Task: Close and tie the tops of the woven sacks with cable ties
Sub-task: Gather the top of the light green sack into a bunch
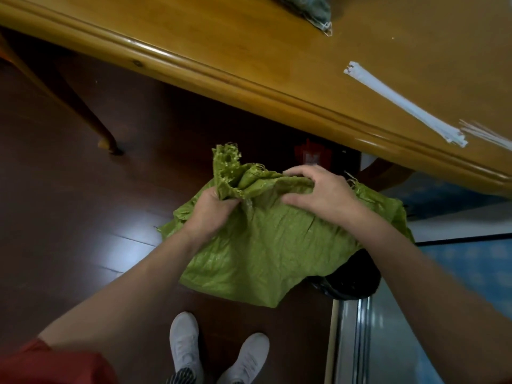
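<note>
L hand [210, 214] fingertips buried in folds of green sack [263, 245]. Dark object [357, 275] under sack's rt corner mostly covered, can't ID. Red thing [309, 153] under table [194, 65] in shadow, unclear. Second sack [310, 9] cut by top edge; cable ties [401, 103] run off rt edge; shoes [246, 358] cut at bottom.

A crumpled green woven sack [266, 245] with frayed top; white cable ties [401, 103] on the table.
</note>
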